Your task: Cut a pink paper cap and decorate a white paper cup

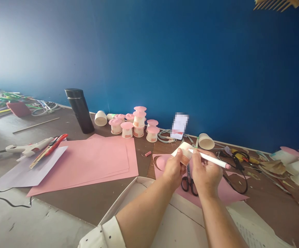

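Note:
In my left hand (pixel 174 168) is a small white paper cup (pixel 186 151), tilted on its side, with a coloured patch on its wall. My right hand (pixel 208 174) grips a white marker pen (pixel 211 158) with a pink end, and its tip is at the cup's side. Just below the hands, black-handled scissors (pixel 189 186) lie on a cut pink sheet (pixel 216 189). A small pink pen cap (pixel 148 153) rests on the table to the left of the cup.
Behind stand several decorated cups with pink paper tops (pixel 127 130), some stacked. A black flask (pixel 79 110), pink paper sheets (pixel 95 158), a glue gun (pixel 32 147) and a red cutter (pixel 48 150) are leftward. Cables (pixel 239 162) and a phone (pixel 179 126) sit near the wall.

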Demonstrator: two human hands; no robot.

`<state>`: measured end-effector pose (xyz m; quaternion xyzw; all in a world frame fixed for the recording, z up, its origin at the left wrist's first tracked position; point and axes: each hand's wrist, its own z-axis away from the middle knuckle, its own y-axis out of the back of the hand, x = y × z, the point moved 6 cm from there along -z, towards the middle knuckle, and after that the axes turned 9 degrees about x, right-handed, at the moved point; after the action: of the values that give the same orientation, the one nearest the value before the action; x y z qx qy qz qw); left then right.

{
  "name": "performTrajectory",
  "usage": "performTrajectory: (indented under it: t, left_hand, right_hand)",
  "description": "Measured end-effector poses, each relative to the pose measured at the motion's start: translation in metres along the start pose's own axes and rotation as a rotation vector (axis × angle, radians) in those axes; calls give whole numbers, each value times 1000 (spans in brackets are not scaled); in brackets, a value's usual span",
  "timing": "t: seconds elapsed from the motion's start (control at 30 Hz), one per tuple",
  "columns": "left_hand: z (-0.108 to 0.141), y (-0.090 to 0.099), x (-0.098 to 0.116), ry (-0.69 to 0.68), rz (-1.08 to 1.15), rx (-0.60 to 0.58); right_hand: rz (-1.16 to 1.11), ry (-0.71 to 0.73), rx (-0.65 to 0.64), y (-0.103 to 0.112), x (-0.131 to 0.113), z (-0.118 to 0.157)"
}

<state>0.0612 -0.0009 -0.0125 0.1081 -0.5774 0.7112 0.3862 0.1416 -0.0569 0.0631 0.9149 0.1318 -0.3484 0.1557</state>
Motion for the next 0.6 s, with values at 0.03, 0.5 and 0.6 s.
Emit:
performTrajectory:
  t: [0.03,0.5,0.6]
  left_hand:
    - [0,0,0,3,7,3]
    - [1,0,-1,56,88,12]
    - [0,0,-1,67,110,6]
  right_hand:
    - [-4,2,0,0,0,0]
    - [16,-36,-1,1,0,1]
    - [23,-34,6,1,-1,1]
